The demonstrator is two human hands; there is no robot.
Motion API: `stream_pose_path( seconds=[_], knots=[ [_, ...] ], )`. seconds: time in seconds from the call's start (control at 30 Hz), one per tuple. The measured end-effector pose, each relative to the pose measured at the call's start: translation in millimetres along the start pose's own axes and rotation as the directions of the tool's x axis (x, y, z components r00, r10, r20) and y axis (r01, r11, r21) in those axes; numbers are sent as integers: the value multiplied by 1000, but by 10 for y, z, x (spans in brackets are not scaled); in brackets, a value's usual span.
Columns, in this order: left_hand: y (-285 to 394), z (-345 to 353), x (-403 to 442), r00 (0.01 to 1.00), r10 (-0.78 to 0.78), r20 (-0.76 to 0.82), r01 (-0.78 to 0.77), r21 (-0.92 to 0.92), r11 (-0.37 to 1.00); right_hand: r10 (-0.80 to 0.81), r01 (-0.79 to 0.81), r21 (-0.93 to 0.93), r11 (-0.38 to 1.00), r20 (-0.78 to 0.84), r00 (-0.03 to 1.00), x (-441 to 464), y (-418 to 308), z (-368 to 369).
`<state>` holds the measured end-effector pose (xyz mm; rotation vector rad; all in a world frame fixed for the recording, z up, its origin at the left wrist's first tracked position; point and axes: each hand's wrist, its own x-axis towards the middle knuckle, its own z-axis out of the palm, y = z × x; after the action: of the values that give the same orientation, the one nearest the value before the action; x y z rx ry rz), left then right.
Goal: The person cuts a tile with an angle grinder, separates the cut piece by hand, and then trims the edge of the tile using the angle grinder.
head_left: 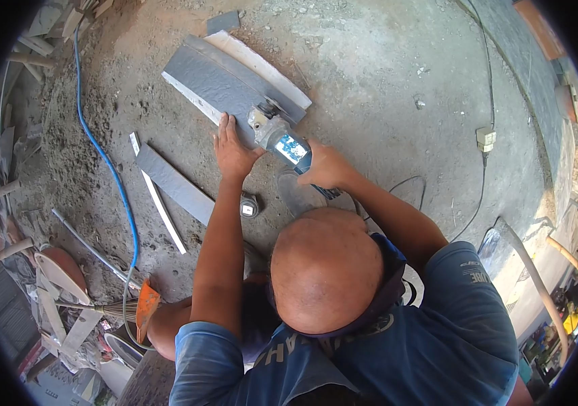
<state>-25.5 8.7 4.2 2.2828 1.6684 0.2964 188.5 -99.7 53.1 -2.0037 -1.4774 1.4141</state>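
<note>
- Two hands at work from where I stand: the right hand [327, 166] grasps the angle grinder [289, 145] by its body, its head at the grey tile's [218, 81] near edge.
- The left hand [236, 154], fingers spread and unclenched, rests on that same tile edge.
- Tile, down on the concrete floor [370, 81]: stiff, probably brittle; best steadied along its edge.
- Grinder: likely weighty, so hold its casing.

Blue shirt [424, 358], short sleeves [206, 352], pale lettering [476, 272]
</note>
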Motion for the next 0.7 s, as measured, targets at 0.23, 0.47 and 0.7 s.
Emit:
stream_pose_path(
  seconds=[0.23, 0.47, 0.7],
  knots=[
    [-53, 36, 15, 1000, 2, 4, -2, 11, 1000, -28, 28, -3, 1000, -9, 1000, 33, 111, 72],
    [-2, 1, 1, 999, -27, 23, 27, -7, 1000, 5, -4, -20, 1000, 28, 1000, -26, 124, 30],
    [6, -7, 2, 999, -28, 22, 28, -5, 1000, -8, 9, -14, 1000, 23, 1000, -75, 126, 9]
  ],
)
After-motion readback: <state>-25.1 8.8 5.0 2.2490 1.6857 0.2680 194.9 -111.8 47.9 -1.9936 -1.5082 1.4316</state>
